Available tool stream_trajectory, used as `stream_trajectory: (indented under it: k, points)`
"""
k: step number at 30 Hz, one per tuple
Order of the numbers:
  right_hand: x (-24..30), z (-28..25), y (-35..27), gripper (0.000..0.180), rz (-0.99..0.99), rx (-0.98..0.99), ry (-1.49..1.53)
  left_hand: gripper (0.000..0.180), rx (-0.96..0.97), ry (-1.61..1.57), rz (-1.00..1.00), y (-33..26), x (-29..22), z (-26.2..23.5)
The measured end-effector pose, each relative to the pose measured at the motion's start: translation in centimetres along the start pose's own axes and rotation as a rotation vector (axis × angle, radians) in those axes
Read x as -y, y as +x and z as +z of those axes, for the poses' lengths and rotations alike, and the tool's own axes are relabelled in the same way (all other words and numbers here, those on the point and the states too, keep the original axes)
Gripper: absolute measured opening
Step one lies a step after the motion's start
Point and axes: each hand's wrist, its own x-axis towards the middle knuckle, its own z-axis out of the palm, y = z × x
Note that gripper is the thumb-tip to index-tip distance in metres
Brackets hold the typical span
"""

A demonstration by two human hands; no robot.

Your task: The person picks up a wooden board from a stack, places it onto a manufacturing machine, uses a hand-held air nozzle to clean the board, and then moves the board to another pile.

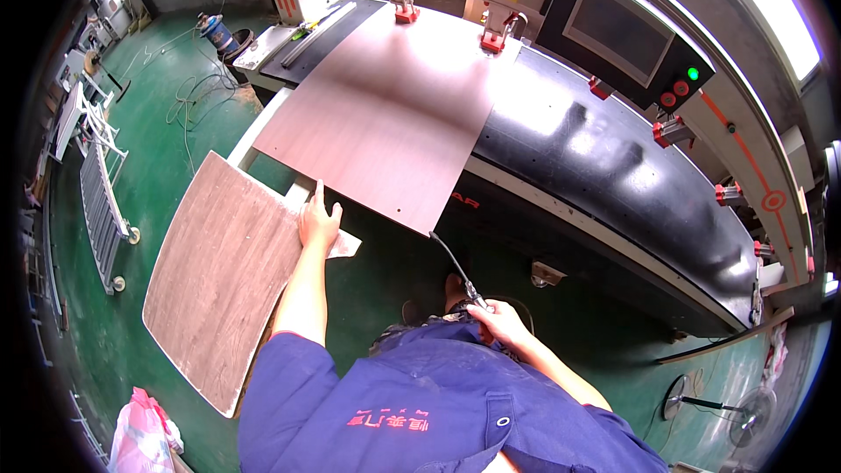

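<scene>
My left hand [319,223] reaches forward with fingers apart, resting at the corner between a brown wood-grain board [223,271] and a pale support bar [346,245]. Just beyond its fingertips is the near edge of a large pinkish wood-grain panel [377,123], which lies on the black machine bed and overhangs its front. A small dark hole shows near that panel's near corner. In front of my body, my right hand [501,322] grips an air blow gun [473,292]. The gun's thin, bent black nozzle points up toward the panel's near right corner.
Red-footed clamps [493,39] hang from the machine's arched beam, beside a control screen [618,31] with buttons. The black bed [604,158] stretches to the right. A metal trolley [101,197] stands at left, with hoses on the green floor. A pink-and-white bag [144,434] sits at lower left.
</scene>
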Motion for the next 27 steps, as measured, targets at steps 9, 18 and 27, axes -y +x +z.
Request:
stream_trajectory:
  k: [9, 18, 27]
  points:
    - [1.2, -2.2, 0.3, 0.035, -0.029, -0.304, 0.241, 0.068, 0.007, -0.005, 0.004, 0.1, 0.3, 0.2]
    - [1.4, -7.3, -0.7, 0.039, -0.012, -0.607, 0.443, 0.069, 0.028, -0.026, 0.010, 0.1, 0.2, 0.1]
    - [2.0, -4.4, -0.1, 0.038, -0.112, -0.315, 0.406, 0.070, 0.031, -0.003, -0.013, 0.1, -0.1, 0.0]
